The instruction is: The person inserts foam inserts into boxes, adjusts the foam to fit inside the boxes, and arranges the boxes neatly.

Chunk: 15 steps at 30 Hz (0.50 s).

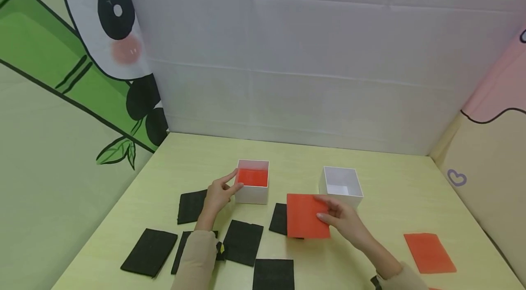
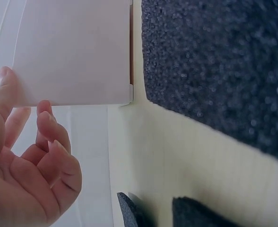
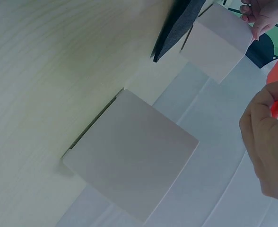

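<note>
My left hand [image 1: 218, 195] holds the left corner of a white open-topped box [image 1: 252, 195], thumb on its front and forefinger along its side; the left wrist view shows the box wall [image 2: 73, 52] close up. An orange-red square sheet [image 1: 253, 178] lies inside that box. Another orange-red square [image 1: 304, 217] is pinched by its right edge between the thumb and fingers of my right hand [image 1: 343, 219], above the table and partly over a black square [image 1: 278, 218]. Just beyond this hand stands a second white box [image 1: 323, 184], its inside bare where visible.
Several black foam-like squares lie on the pale table, among them one at far left [image 1: 149, 252] and one in the middle [image 1: 244, 242]. An orange-red square [image 1: 429, 253] lies at the right. A white sheet backdrop [image 1: 287, 75] hangs behind the table's far edge.
</note>
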{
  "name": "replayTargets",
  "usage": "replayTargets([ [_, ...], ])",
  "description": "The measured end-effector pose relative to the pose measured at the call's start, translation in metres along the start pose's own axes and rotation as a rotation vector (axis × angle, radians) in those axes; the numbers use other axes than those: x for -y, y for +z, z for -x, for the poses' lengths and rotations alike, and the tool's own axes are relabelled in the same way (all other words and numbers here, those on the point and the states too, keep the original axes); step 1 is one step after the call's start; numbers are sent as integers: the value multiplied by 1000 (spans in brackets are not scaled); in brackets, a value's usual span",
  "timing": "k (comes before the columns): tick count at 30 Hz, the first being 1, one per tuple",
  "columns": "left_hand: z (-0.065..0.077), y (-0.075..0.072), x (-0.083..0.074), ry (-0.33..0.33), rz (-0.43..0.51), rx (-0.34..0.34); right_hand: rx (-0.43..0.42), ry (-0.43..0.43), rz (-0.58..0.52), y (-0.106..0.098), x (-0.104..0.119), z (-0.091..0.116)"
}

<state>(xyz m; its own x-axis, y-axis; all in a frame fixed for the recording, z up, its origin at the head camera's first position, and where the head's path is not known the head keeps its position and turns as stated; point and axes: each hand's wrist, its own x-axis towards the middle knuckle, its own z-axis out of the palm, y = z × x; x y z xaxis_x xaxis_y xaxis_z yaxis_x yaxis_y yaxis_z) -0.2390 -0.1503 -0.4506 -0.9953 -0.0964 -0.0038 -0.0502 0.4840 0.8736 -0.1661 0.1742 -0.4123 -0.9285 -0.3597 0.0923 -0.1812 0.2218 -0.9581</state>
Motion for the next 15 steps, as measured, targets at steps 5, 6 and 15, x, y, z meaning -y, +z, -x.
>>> replayTargets([
  [5, 0, 0, -1, 2, -4, 0, -46, -14, 8, 6, 0, -10],
  [6, 0, 0, -1, 2, -4, 0, -51, -16, 4, 7, 0, -12],
  [15, 0, -1, -1, -5, -6, 1, -126, 0, -4, 18, 4, -30],
])
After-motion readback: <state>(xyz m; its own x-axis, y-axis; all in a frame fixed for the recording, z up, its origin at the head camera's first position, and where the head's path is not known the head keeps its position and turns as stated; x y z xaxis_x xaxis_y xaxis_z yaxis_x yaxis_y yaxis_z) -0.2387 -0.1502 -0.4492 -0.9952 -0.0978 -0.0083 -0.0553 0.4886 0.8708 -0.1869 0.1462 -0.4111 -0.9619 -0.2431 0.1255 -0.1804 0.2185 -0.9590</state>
